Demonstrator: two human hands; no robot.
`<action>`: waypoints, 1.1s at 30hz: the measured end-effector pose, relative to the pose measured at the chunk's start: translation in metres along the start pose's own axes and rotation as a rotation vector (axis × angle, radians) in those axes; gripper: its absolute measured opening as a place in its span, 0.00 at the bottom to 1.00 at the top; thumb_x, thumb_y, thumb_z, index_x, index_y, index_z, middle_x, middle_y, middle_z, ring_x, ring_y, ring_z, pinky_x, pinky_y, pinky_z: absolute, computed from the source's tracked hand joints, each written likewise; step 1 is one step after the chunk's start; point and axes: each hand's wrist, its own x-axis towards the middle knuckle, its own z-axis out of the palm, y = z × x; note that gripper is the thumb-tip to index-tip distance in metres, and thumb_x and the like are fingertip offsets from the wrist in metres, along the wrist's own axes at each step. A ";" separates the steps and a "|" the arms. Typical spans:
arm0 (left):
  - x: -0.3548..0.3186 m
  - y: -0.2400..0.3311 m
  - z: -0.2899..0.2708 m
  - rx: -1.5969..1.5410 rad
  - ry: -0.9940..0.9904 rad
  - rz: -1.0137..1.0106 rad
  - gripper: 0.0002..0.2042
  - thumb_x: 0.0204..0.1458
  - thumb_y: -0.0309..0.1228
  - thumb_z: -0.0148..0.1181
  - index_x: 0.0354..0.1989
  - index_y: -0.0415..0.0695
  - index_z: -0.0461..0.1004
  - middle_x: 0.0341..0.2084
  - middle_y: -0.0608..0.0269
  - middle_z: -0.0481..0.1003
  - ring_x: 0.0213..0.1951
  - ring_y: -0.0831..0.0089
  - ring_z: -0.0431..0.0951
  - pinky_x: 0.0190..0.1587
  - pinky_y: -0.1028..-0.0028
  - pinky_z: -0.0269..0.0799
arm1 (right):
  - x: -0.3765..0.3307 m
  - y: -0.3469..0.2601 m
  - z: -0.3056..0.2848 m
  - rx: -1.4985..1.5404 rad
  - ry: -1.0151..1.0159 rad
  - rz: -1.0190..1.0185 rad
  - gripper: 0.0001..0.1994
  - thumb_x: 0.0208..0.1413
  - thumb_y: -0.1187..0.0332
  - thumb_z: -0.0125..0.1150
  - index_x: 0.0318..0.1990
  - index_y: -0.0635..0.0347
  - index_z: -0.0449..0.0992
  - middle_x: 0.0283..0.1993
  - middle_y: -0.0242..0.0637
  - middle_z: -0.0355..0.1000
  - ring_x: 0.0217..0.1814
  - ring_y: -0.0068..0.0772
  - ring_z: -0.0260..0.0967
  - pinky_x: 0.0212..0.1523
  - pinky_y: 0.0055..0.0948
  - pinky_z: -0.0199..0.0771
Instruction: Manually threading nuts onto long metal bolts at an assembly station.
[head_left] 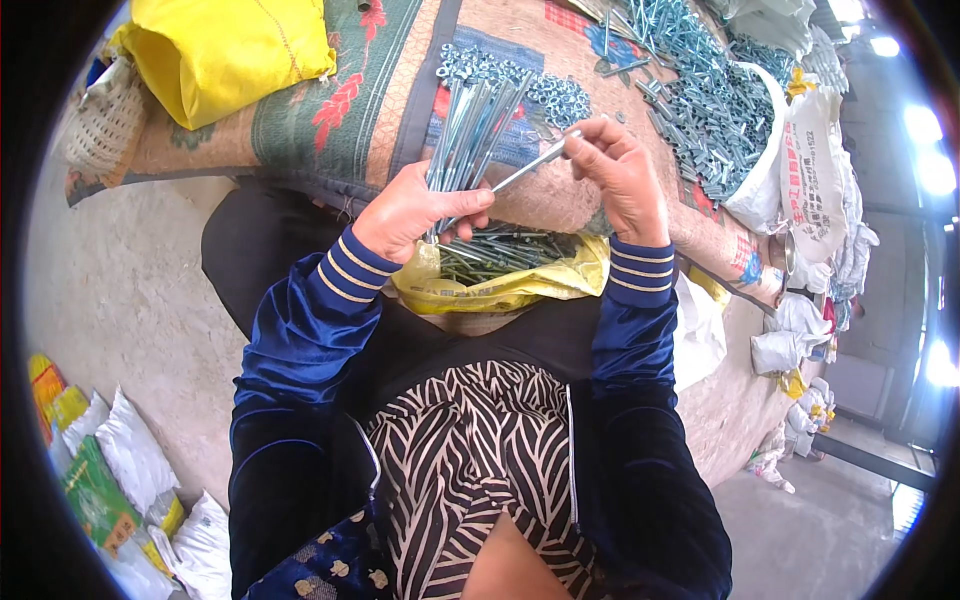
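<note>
My left hand (408, 212) is closed round an upright bundle of long, thin metal bolts (470, 135). Slanting up from its fingertips to my right hand (628, 182) is a single long bolt (528, 172). The right thumb and fingers pinch the far end of that bolt; whether a small part sits there is too small to tell. Below both hands, a yellow woven sack (440, 296) lies open in my lap, with many more long bolts (505, 252) inside. Just beyond the bundle, small metal nuts (560, 98) lie in a loose pile.
A patterned padded cloth (330, 130) covers the work surface. At the far right lie heaped metal tubes (715, 125), partly in a white sack (765, 150). A yellow bag (235, 55) rests far left. Filled white bags (135, 450) stand on the floor at lower left.
</note>
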 end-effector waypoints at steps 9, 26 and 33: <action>0.007 -0.002 -0.002 -0.172 0.083 0.043 0.11 0.51 0.35 0.63 0.38 0.44 0.72 0.24 0.67 0.73 0.23 0.82 0.71 0.20 0.84 0.60 | -0.016 0.022 0.065 0.031 -0.164 0.111 0.13 0.50 0.73 0.64 0.44 0.65 0.73 0.33 0.29 0.73 0.30 0.14 0.68 0.30 0.15 0.69; 0.006 0.000 -0.006 -0.267 0.078 0.042 0.10 0.51 0.30 0.60 0.40 0.43 0.70 0.27 0.65 0.72 0.25 0.81 0.70 0.22 0.84 0.63 | 0.056 0.034 -0.081 -0.825 0.424 -0.072 0.08 0.43 0.64 0.65 0.31 0.57 0.80 0.26 0.41 0.75 0.28 0.37 0.73 0.32 0.31 0.71; 0.008 -0.001 -0.006 -0.246 0.104 0.049 0.10 0.51 0.29 0.60 0.39 0.42 0.69 0.26 0.63 0.73 0.24 0.81 0.71 0.21 0.83 0.63 | 0.066 0.039 -0.051 -1.155 0.427 -0.127 0.09 0.45 0.64 0.63 0.28 0.60 0.78 0.26 0.43 0.75 0.30 0.41 0.74 0.33 0.36 0.71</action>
